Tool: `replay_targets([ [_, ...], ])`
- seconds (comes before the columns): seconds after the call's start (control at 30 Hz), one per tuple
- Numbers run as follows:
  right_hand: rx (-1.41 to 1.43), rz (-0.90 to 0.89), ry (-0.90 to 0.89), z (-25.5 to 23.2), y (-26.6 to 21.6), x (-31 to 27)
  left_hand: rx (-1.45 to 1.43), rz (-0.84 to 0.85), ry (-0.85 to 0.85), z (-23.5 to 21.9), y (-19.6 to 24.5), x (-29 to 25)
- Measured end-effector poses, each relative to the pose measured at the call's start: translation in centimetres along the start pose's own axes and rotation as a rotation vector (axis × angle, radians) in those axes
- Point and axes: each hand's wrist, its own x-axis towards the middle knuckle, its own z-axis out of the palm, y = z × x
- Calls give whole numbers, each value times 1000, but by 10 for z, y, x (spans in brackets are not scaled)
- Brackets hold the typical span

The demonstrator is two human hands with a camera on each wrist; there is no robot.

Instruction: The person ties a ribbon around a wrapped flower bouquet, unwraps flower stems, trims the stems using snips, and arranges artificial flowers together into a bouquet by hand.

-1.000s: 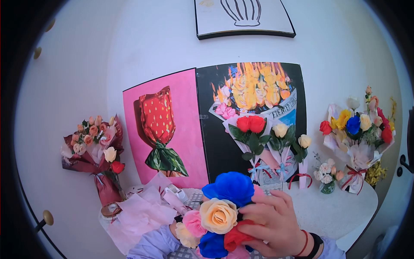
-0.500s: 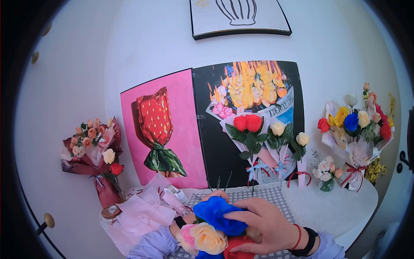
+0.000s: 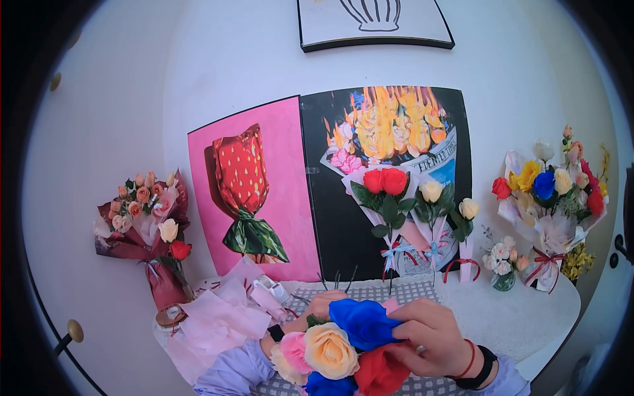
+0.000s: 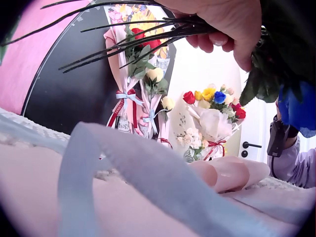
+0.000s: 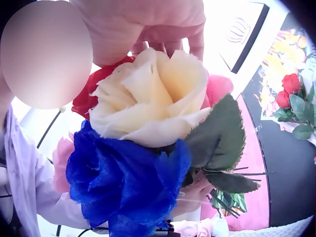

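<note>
A bunch of artificial roses [image 3: 332, 350] in cream, pink, blue and red fills the lower middle of the head view. My left hand [image 4: 224, 24] grips its dark stems, which stick out past the fingers. From the head view, that hand [image 3: 323, 305] is partly hidden behind the flowers. My right hand [image 3: 432, 336] bends its fingers at the edge of the upper blue rose [image 3: 363, 325], thumb close over the red rose [image 3: 383, 371]. In the right wrist view a cream rose [image 5: 148, 103] lies under the hand [image 5: 148, 24], which hides most of the fingertips.
Pink wrapping paper [image 3: 214, 323] and a white tape dispenser [image 3: 271, 287] lie at the table's left. Wrapped bouquets stand at left [image 3: 142, 231] and right [image 3: 551, 211]. Wrapped roses [image 3: 389, 211] lean on a picture at the back. Pale blue ribbon [image 4: 133, 163] crosses the left wrist view.
The bunch tipped toward me, then came partly back up. My right hand went from spread over the red rose to the blue rose, its fingers now closer together.
</note>
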Motion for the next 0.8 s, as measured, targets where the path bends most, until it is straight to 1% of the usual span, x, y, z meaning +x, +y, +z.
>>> replay_targets([
  [0.07, -14, -16, -8, 0, -2, 0, -10, -19, -10, 0, 1, -14],
  [0.13, -53, 61, -56, -1, -3, -2, -17, -36, -19, 4, 2, -17],
  [0.17, -52, 60, -57, 1, -3, 0, -20, -44, -23, 1, -5, -10],
  [0.2, 64, 99, 34, 3, -4, 2, -22, -51, -28, 4, -13, 3],
  [0.23, 180, 139, 124, 5, -4, 5, -24, -59, -31, 3, -10, -6],
  [0.27, 183, 137, 121, 2, -4, 7, -26, -68, -34, 11, -10, -9],
  [0.3, 266, 123, 85, -3, -4, 10, -28, -78, -37, 17, -18, -2],
  [0.33, 348, 109, 50, -8, -6, 15, -30, -87, -40, 11, -31, 29],
  [0.37, 350, 108, 48, -11, -10, 21, -32, -96, -44, 12, -32, 27],
  [0.43, 79, 50, -184, -14, -23, 37, -39, -115, -52, 12, -29, 7],
  [0.47, -49, 2, -261, -13, -28, 42, -43, -125, -55, 13, -28, 0],
  [0.5, -45, 1, -266, -11, -27, 43, -47, -137, -56, 19, -33, 6],
  [0.57, -88, -16, -321, -4, -24, 41, -53, -159, -54, 21, -33, -2],
  [0.6, -60, -45, -237, -1, -19, 37, -53, -169, -51, 22, -34, -5],
  [0.63, -57, -50, -244, 0, -18, 34, -53, -178, -49, 22, -35, -7],
  [0.7, -66, 18, -262, 1, -17, 32, -51, -196, -43, 23, -36, -14],
  [0.8, -98, 46, -282, -3, -20, 36, -43, -227, -33, 23, -37, -24],
])
